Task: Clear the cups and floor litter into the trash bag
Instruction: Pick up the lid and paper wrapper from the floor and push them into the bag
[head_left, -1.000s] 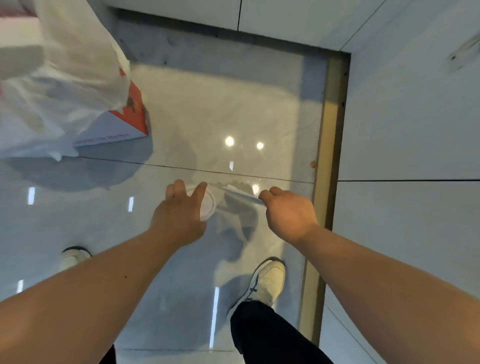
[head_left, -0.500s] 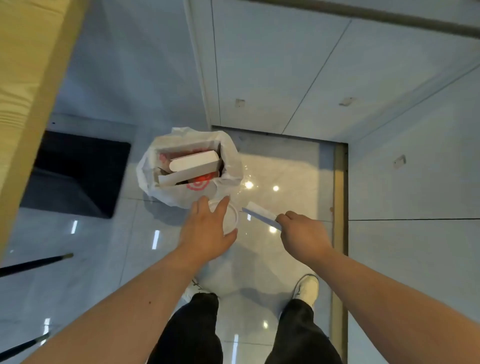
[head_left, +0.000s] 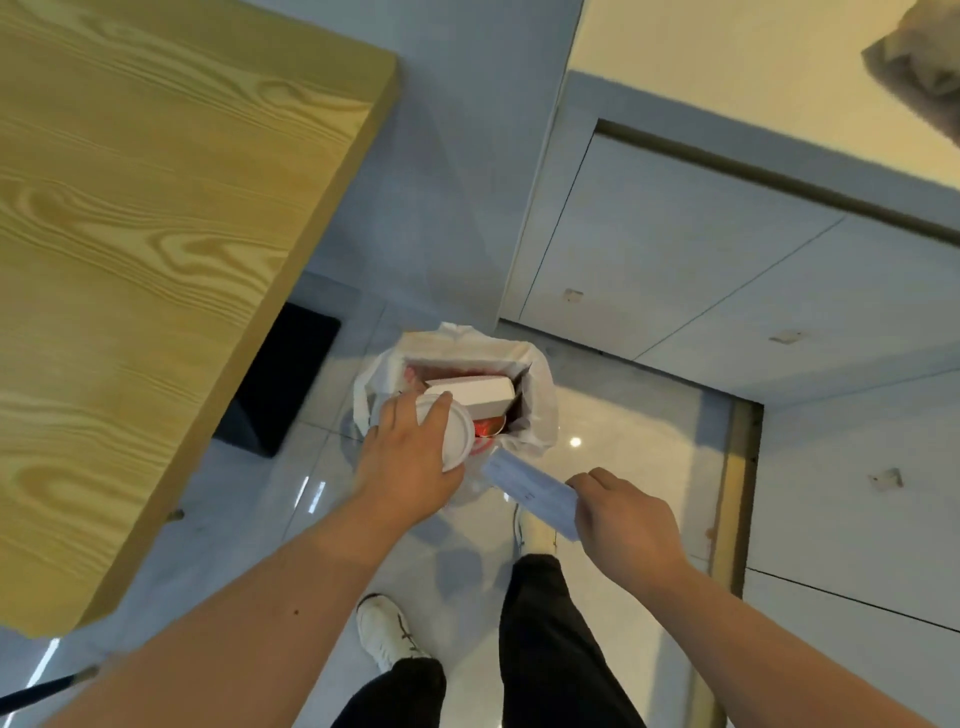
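Observation:
A white trash bag (head_left: 540, 410) stands open on the glossy floor, with a white box (head_left: 472, 391) and red packaging inside. My left hand (head_left: 410, 462) grips a white lidded cup (head_left: 457, 434), held at the bag's near rim. My right hand (head_left: 623, 519) pinches a flat pale blue piece of litter (head_left: 530, 488) just in front of the bag, to the right of the cup.
A wooden tabletop (head_left: 156, 249) fills the left. A black mat (head_left: 280, 379) lies on the floor beneath it. Grey wall panels (head_left: 727, 291) and a brass floor strip (head_left: 727, 493) run at the right. My white shoe (head_left: 384, 634) and dark trousers show below.
The view has risen from close to the floor to standing height. Both hands have carried the cup and the blue litter up to the bag's rim.

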